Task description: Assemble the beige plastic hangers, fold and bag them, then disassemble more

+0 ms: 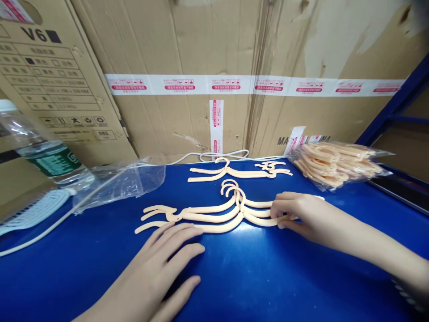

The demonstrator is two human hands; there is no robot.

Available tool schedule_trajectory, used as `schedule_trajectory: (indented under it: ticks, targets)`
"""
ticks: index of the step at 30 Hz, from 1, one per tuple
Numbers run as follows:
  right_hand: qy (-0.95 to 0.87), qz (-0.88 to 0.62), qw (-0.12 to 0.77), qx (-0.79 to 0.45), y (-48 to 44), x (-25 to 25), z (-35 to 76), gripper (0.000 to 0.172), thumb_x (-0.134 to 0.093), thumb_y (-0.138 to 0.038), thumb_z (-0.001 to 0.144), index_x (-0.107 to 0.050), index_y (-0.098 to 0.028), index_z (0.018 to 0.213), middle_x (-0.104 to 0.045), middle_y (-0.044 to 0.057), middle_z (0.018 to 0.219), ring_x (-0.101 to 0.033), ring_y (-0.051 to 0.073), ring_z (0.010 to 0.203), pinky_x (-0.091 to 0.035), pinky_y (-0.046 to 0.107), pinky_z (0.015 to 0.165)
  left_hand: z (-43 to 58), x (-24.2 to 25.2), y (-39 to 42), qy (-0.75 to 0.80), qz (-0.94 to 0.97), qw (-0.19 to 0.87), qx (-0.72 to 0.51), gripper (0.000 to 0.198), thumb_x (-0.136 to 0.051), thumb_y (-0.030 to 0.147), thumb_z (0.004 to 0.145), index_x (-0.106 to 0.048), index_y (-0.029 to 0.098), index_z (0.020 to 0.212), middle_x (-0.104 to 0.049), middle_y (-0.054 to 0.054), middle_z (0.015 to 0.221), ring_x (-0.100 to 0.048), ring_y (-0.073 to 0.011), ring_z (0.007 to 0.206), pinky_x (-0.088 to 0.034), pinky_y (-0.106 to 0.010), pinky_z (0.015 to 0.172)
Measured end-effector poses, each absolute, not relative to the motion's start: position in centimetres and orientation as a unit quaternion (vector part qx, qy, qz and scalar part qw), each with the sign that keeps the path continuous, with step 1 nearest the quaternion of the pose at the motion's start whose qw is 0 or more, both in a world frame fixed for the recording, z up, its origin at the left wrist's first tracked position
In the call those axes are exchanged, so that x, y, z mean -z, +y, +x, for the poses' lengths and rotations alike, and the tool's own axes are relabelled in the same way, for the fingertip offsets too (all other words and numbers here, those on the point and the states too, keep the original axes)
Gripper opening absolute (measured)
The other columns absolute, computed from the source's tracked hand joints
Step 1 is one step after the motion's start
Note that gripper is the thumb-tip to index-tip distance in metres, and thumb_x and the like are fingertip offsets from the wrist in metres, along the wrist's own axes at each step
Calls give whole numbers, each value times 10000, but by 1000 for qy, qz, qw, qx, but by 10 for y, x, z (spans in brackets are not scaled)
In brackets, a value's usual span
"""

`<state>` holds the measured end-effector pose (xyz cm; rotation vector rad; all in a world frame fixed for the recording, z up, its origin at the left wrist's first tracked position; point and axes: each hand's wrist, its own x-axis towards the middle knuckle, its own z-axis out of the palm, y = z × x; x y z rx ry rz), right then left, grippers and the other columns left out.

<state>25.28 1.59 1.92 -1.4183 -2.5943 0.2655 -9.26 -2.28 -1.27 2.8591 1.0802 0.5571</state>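
Three cream plastic hangers (214,212) lie nested side by side on the blue table (254,277). My left hand (164,264) rests flat on the table, fingers stretched out, its fingertips touching the left end of the nearest hanger. My right hand (296,210) lies over the right ends of the hangers, its fingers curled onto them. Behind this set lies another cream hanger (234,172) on its own.
A clear bag full of cream hangers (335,163) sits at the back right. An empty clear plastic bag (124,181), a water bottle (43,152), a white ribbed object (33,210) and a white cable (50,223) lie at the left. Cardboard boxes (214,67) wall off the back.
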Motion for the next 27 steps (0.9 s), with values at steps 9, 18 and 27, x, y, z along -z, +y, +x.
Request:
schedule_trajectory:
  ticks: [9, 18, 27]
  targets:
    - [-867, -486, 106, -35, 18, -14, 255, 207, -497, -24, 789, -537, -197, 896, -595, 39, 902, -609, 160, 717, -438, 249, 613, -95, 15, -22, 354, 913, 34, -200, 475, -659, 290, 822, -601, 306, 1294, -552, -55, 1416, -523, -331, 1269, -384, -403, 1090]
    - [-873, -480, 83, 15, 21, -6, 256, 411, -482, -66, 834, -553, -187, 1220, -594, 107, 1125, -676, 181, 739, -498, 287, 625, -97, 18, -20, 370, 915, 40, -157, 537, -619, 321, 864, -511, 314, 1390, -454, -52, 1495, -443, -360, 1345, -365, -492, 1109]
    - [-873, -471, 116, 51, 25, 0, 261, 314, -516, -165, 874, -603, -205, 1173, -633, 99, 1077, -691, 197, 734, -529, 309, 622, -111, 6, 6, 371, 908, 5, -194, 505, -548, 255, 911, -473, 296, 1408, -468, -55, 1487, -419, -315, 1367, -321, -499, 1141]
